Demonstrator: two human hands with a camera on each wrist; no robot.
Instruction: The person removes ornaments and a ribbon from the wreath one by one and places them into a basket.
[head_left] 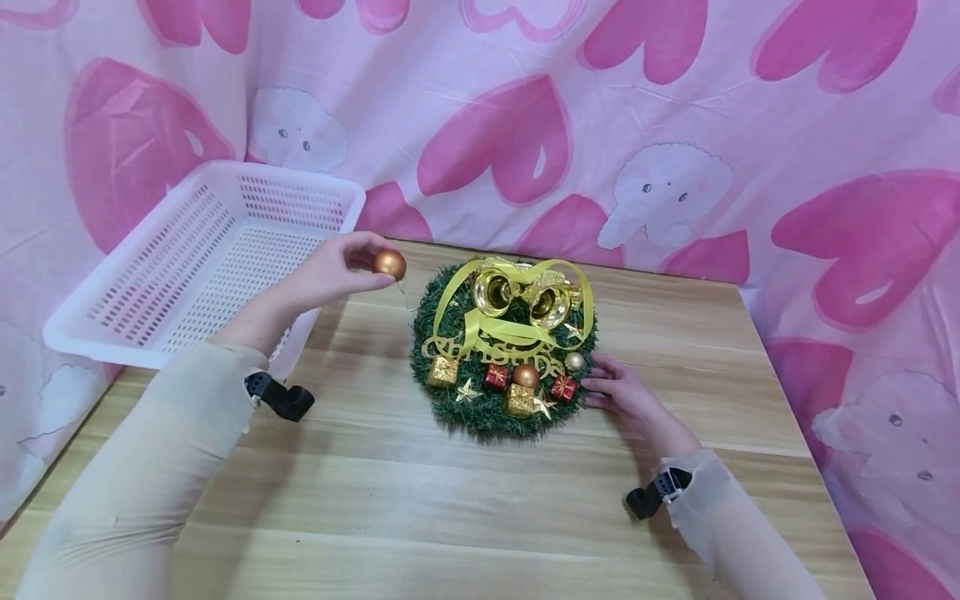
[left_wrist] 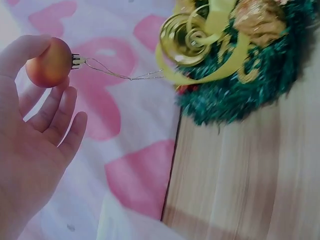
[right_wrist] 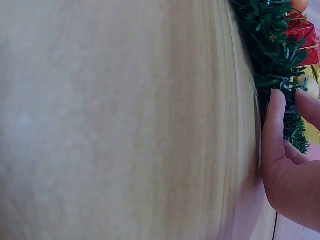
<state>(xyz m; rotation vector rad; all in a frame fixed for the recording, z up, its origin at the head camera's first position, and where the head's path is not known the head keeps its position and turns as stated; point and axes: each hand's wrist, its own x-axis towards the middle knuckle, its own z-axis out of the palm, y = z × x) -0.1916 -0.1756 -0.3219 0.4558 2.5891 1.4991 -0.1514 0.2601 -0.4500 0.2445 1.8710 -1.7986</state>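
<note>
A shiny orange-gold Christmas ball (head_left: 388, 264) is pinched between thumb and fingers of my left hand (head_left: 339, 268), raised left of the wreath. From the ball's cap, a thin gold string (left_wrist: 120, 76) stretches toward the wreath in the left wrist view. The green Christmas wreath (head_left: 486, 423) lies on the table, with gold bells (head_left: 550, 307), a yellow ribbon (head_left: 588, 304), small red and gold gift boxes (head_left: 444, 371), stars and another orange ball (head_left: 525, 376). At its right edge my right hand (head_left: 628, 395) holds the greenery between thumb and fingers.
A white perforated plastic basket (head_left: 187, 360) stands at the left of the wooden table (head_left: 420, 517). Behind and on both sides hangs a pink curtain (head_left: 495, 142) with hearts, close along the table's back edge. Black wrist cameras (head_left: 281, 397) sit on both forearms.
</note>
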